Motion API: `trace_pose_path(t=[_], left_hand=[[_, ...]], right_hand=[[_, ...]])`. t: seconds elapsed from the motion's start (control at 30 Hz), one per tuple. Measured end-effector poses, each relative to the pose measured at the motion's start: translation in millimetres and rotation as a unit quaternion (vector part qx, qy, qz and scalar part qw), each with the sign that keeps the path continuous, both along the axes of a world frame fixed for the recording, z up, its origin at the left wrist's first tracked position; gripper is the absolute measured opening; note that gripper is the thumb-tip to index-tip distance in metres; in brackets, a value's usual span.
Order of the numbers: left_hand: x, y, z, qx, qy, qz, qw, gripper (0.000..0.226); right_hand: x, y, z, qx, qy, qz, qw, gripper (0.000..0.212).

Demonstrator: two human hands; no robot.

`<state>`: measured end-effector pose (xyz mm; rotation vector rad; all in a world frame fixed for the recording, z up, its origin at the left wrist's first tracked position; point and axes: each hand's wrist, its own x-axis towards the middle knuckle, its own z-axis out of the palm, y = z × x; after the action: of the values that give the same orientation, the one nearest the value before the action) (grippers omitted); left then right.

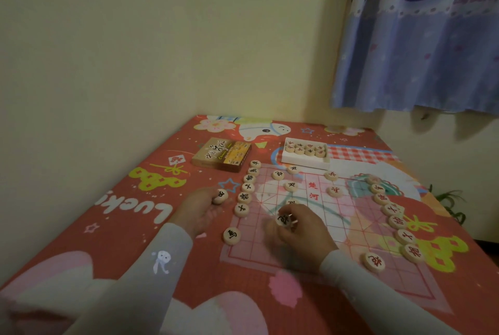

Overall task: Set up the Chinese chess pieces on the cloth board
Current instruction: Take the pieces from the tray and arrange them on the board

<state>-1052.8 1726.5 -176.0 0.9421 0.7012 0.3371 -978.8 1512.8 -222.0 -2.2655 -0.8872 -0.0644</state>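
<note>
Each hand had a closed grip on one black-marked piece: the left hand [201, 206] pinched a piece [220, 196] just off the board's left edge, beside the black row [247, 191]; the right hand [302, 226] curled its fingers round another piece [283, 220] over the near-left part of the cloth board [318, 229].

The likeliest trouble, as I judged it, lay in the cloth itself; it looked thin and lay loose on the patterned cover, so a dragging wrist or sleeve could have rucked it and shifted pieces already standing. The left hand sat close to the black row, and a careless knuckle might have knocked a disc off its point; the round pieces could have rolled on edge if dropped. With both hands loaded, a piece might also have gone to the wrong intersection; the characters were hard to read in the dim light.

The red row [391, 216] stood along the board's right edge, with one red piece [374, 261] apart at the near end; a few pieces lay scattered near the river lettering. A white tray [305, 160] holding more red pieces and a printed box [221, 155] sat beyond the board. The tabletop [135, 226] wore a red cartoon-printed cover; a pale yellow wall rose behind, a blue curtain [421, 37] hung at right, and a green plant [451, 202] showed beyond the table's right edge.
</note>
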Motion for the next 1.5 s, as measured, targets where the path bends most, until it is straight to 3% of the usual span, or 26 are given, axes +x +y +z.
trace_pose_path(t=[0.13, 0.27, 0.5, 0.7, 1.03, 1.1, 1.2, 1.3, 1.4, 1.5], left_hand=[[1, 0, -4, -0.005, 0.0, 0.001, 1.0, 0.016], [6, -10, -2, -0.011, 0.001, -0.021, 1.0, 0.014], [2, -24, 0, -0.025, 0.006, -0.119, 0.993, 0.019], [2, -27, -5, 0.021, 0.028, -0.164, 0.986, 0.03], [3, -20, -5, 0.072, 0.049, -0.141, 0.986, 0.02], [0, -17, -4, 0.124, 0.056, -0.143, 0.98, 0.017], [1, -7, -13, 0.301, 0.147, -0.153, 0.93, 0.038], [3, -8, -19, 0.455, 0.198, -0.146, 0.856, 0.025], [5, -18, -23, 0.56, 0.197, -0.176, 0.786, 0.023], [6, -27, -29, 0.616, 0.206, -0.157, 0.744, 0.027]], right_hand=[[4, -9, 0, -0.031, -0.006, 0.007, 0.999, 0.014], [-11, -7, -7, -0.092, -0.039, 0.077, 0.992, 0.022], [-14, -1, -13, -0.103, -0.05, 0.092, 0.989, 0.027], [-15, -5, -6, -0.111, -0.044, 0.101, 0.988, 0.031], [-15, -2, -6, -0.108, -0.045, 0.089, 0.989, 0.031], [-13, -2, -3, -0.094, -0.032, 0.076, 0.992, 0.031], [-10, -4, 1, -0.077, -0.026, 0.063, 0.995, 0.025], [-5, -8, 4, -0.062, -0.024, 0.055, 0.996, 0.021], [2, -13, 7, -0.051, -0.028, 0.039, 0.998, 0.019], [8, -19, 10, -0.047, -0.031, 0.024, 0.998, 0.02]])
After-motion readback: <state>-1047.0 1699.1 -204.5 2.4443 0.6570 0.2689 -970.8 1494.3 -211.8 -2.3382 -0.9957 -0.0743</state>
